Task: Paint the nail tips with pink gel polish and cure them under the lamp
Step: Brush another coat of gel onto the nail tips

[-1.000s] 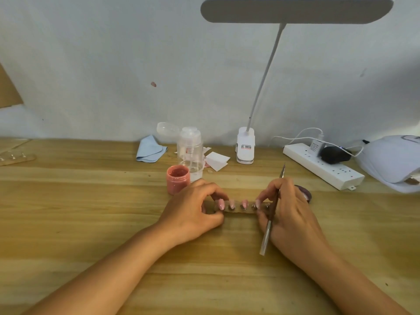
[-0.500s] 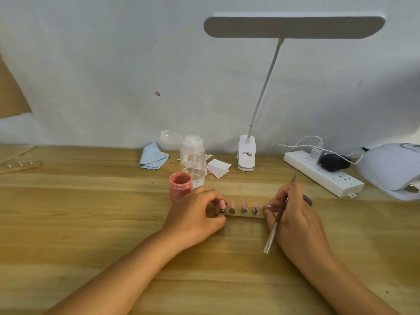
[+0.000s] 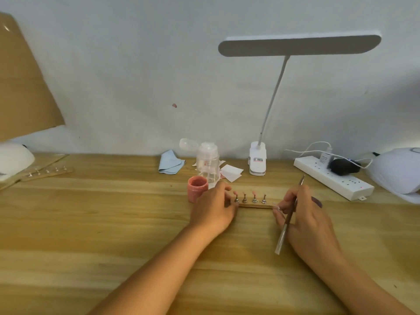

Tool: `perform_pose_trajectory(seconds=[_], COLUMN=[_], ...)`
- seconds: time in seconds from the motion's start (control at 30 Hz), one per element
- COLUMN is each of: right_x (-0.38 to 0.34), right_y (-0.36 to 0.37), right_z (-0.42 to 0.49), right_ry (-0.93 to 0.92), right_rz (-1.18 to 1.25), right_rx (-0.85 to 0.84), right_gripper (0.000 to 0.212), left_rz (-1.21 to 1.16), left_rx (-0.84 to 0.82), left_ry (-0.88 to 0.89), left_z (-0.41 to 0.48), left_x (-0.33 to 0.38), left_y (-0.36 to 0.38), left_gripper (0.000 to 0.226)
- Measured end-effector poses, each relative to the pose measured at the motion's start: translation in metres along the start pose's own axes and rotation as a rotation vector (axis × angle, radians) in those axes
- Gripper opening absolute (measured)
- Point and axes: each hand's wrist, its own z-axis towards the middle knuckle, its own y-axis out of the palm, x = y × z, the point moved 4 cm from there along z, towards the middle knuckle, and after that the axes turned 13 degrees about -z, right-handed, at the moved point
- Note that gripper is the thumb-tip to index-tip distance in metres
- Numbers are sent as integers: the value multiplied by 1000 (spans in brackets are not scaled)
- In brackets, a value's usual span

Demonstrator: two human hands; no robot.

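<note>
A wooden strip (image 3: 255, 205) with several small metal stands carrying pink nail tips (image 3: 253, 192) lies on the table between my hands. My left hand (image 3: 212, 206) grips the strip's left end. My right hand (image 3: 303, 213) pinches the strip's right end and also holds a thin brush (image 3: 288, 220), its handle slanting toward me. An open jar of pink gel polish (image 3: 197, 188) stands just left of my left hand. A white curing lamp (image 3: 398, 170) sits at the far right edge.
A white desk lamp (image 3: 258, 161) is clipped at the back, beside a power strip (image 3: 333, 177) with plugs. A clear pump bottle (image 3: 207, 161), a blue cloth (image 3: 170, 164) and white paper pieces (image 3: 230, 172) lie behind the jar. Another strip (image 3: 48, 172) and a white device (image 3: 13, 159) sit far left.
The view has tilted up, so everything sits lower in frame. The nail tips on the strip now appear more edge-on; both hands keep their grip on its ends.
</note>
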Motion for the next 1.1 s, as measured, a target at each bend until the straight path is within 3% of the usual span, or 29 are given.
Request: perform_pose_trajectory(seconds=[0.2, 0.3, 0.47, 0.83, 0.93, 1.1], right_x=[-7, -10, -30, -42, -52, -61], right_y=[-2, -2, 0, 12, 11, 5], right_z=[-3, -4, -7, -3, -5, -7], right_ry=[7, -10, -69, 10, -52, -181], right_rz=[19, 93, 142, 224, 206, 85], right_rx=[-60, -68, -70, -200, -219, -206], right_gripper=[35, 37, 34, 26, 24, 32], left_rz=[13, -111, -286, -320, -321, -270], left_rx=[-68, -51, -221, -188, -199, -157], left_ry=[46, 71, 178, 99, 84, 79], left_z=[-18, -31, -39, -27, -25, -25], left_x=[4, 5, 25, 5, 1, -3], left_y=[-9, -14, -3, -6, -9, -12], left_gripper=[47, 39, 25, 13, 19, 8])
